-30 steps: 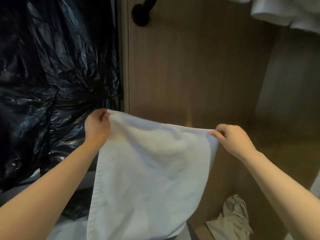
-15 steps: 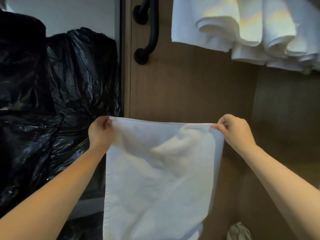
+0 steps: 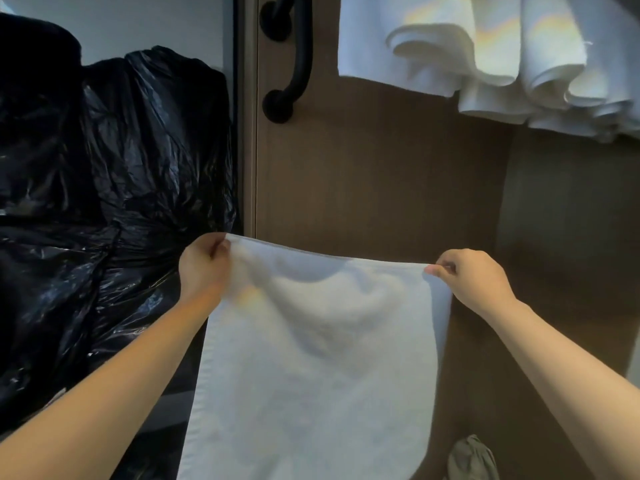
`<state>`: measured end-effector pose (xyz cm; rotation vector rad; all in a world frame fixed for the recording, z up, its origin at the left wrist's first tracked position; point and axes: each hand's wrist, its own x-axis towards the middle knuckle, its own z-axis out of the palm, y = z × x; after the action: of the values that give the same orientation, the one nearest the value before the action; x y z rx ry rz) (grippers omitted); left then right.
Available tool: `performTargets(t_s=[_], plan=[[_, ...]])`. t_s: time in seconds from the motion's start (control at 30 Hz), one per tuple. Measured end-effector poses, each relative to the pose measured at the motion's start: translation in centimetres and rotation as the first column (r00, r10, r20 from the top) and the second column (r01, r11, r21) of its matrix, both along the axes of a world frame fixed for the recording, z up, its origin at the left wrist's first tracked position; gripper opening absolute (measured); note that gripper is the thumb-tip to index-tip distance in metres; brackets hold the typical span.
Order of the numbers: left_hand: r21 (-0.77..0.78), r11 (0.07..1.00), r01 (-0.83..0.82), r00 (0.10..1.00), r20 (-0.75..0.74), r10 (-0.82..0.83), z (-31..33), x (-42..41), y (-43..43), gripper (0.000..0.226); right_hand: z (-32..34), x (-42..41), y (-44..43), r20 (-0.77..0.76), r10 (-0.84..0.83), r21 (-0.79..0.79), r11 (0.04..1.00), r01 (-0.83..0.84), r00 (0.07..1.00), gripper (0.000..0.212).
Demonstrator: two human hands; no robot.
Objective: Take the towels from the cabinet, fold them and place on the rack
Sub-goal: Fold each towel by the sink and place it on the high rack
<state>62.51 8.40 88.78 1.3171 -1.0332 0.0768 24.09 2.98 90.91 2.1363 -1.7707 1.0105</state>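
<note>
- Head view: your left hand (image 3: 204, 268) and right hand (image 3: 474, 278) pinch the towel (image 3: 311, 358) top corners, fingers clamped.
- Fold looks unfinished; stowing not yet done.

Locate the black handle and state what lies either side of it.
In the head view the black handle sits top centre on the wooden door, with black plastic bags to its left and white towels to its right.

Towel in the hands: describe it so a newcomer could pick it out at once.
Find the brown cabinet door with the black handle. Below it a white towel hangs between the left hand and right hand, each pinching a top corner. Unlike the bunched towels at upper right, it is spread flat.
</note>
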Motion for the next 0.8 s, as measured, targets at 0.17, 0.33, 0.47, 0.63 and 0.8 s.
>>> performTargets(t_s=[0.17,0.33,0.47,0.63,0.8], plan=[[0.011,0.98,0.196,0.967,0.16,-0.196,-2.8,-4.3,2.2,0.016,-3.5,1.0,0.7,0.045,0.096,0.114,0.988,-0.101,0.994,0.014],[0.157,0.923,0.352,0.883,0.27,-0.383,-9.1,-8.5,3.5,0.015,-8.0,5.2,4.3,0.184,0.368,0.156,0.904,-0.397,0.911,0.004],[0.237,0.887,0.397,0.874,0.198,-0.444,-13.3,-9.4,4.8,0.02,-13.2,7.5,6.4,0.285,0.453,0.221,0.827,-0.518,0.845,0.014],[0.271,0.842,0.466,0.855,0.105,-0.507,-15.8,-10.0,6.5,0.026,-17.8,9.2,8.4,0.432,0.478,0.245,0.754,-0.61,0.765,0.023],[0.289,0.827,0.482,0.859,0.028,-0.511,-17.7,-10.7,8.0,0.021,-19.7,10.3,9.5,0.54,0.458,0.254,0.712,-0.655,0.706,0.01]])
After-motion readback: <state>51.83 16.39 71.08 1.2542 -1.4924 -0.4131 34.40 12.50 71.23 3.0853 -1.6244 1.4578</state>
